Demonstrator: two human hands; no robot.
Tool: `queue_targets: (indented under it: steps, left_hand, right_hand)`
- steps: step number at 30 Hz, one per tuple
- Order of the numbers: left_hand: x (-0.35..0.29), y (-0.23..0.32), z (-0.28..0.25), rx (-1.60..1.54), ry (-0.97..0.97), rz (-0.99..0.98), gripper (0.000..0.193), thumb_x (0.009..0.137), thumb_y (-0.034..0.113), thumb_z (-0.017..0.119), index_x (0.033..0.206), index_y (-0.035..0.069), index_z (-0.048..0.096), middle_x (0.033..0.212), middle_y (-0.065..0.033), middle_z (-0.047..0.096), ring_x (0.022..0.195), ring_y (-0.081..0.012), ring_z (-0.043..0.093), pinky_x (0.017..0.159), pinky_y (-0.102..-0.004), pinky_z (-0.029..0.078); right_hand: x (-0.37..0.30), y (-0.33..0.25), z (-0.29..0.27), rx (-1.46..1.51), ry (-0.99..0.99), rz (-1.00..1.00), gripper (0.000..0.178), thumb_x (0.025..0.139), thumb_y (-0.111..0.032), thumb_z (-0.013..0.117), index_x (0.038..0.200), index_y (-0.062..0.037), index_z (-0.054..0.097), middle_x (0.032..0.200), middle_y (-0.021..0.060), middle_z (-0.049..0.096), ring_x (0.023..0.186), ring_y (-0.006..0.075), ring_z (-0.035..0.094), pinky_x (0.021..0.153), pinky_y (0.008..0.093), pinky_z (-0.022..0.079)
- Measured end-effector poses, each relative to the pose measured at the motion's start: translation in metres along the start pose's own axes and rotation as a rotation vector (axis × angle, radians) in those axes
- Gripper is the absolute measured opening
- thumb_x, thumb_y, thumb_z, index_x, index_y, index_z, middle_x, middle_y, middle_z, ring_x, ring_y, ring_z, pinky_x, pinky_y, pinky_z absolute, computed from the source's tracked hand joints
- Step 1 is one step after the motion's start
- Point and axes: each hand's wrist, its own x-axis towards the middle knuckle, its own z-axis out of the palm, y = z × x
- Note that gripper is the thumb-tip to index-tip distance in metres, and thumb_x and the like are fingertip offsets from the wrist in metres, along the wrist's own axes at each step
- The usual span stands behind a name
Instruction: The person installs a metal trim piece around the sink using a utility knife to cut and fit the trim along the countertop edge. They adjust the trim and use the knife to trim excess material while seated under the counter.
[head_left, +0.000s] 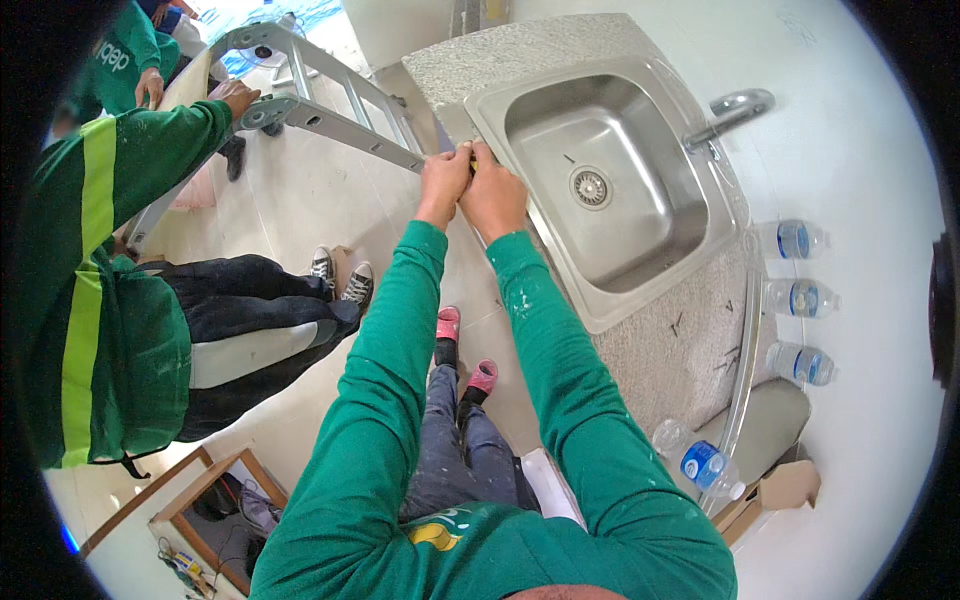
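Both hands meet at the left edge of a speckled grey stone countertop (640, 375), just beside the left rim of a rectangular stainless-steel sink (603, 313) and near its upper left corner. The bare left hand (443, 182) and bare right hand (494, 192) touch, fingers curled. A small yellow object (474, 166) shows at the thumbs, mostly hidden. Which of the 2 hands grips it, and whether either is fully clenched, cannot be told.

The sink has 1 round metal drain strainer (590, 187), with 1 thin dark sliver (568, 158) above and left of it. A curved silver faucet (738, 108) projects over the sink's right rim. Several thin dark pieces (676, 322) lie on the countertop below the sink's lower edge. Along the countertop's right edge are 3 clear plastic bottles with blue labels (803, 298); a 4th clear bottle (708, 466) is near its lower right corner, beside an open brown cardboard box (790, 487).

Left of the countertop is a grey metal ladder (345, 120). A co-worker in a green top with lime stripes (150, 160) rests 1 hand (235, 97) on it.
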Motion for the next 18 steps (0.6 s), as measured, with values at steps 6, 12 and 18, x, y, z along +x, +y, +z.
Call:
queue_targets:
  steps: [6, 12, 18]
  left_hand:
    - [-0.048, 0.008, -0.005, 0.011, -0.09, 0.011, 0.053, 0.102, 0.045, 0.067, 0.099, -0.007, 0.078, 0.078, -0.013, 0.073, 0.07, -0.0206, 0.065, 0.066, -0.0407, 0.052]
    - [-0.158, -0.06, -0.005, -0.203, -0.06, 0.119, 0.051, 0.11, 0.042, 0.059, 0.095, -0.005, 0.073, 0.071, -0.0137, 0.067, 0.066, -0.0206, 0.062, 0.065, -0.0424, 0.051]
    - [-0.108, -0.027, 0.004, 0.228, 0.236, 0.747, 0.034, 0.107, 0.028, 0.064, 0.125, -0.001, 0.068, 0.122, -0.0209, 0.071, 0.114, -0.0366, 0.067, 0.098, -0.0447, 0.053]
  right_hand:
    - [-0.036, 0.01, -0.021, 0.052, 0.012, -0.038, 0.041, 0.098, -0.028, 0.066, 0.134, -0.0101, 0.059, 0.099, 0.0233, 0.078, 0.086, 0.0468, 0.075, 0.074, 0.0605, 0.057]
    - [-0.151, 0.037, -0.056, 0.241, 0.013, -0.04, 0.05, 0.102, -0.027, 0.064, 0.147, -0.0062, 0.056, 0.121, 0.0276, 0.074, 0.104, 0.0461, 0.073, 0.087, 0.0549, 0.058]
    - [-0.211, 0.092, -0.117, 0.235, 0.39, 0.034, 0.056, 0.104, -0.023, 0.068, 0.151, 0.0021, 0.052, 0.133, 0.0272, 0.069, 0.117, 0.0418, 0.072, 0.099, 0.0454, 0.057]
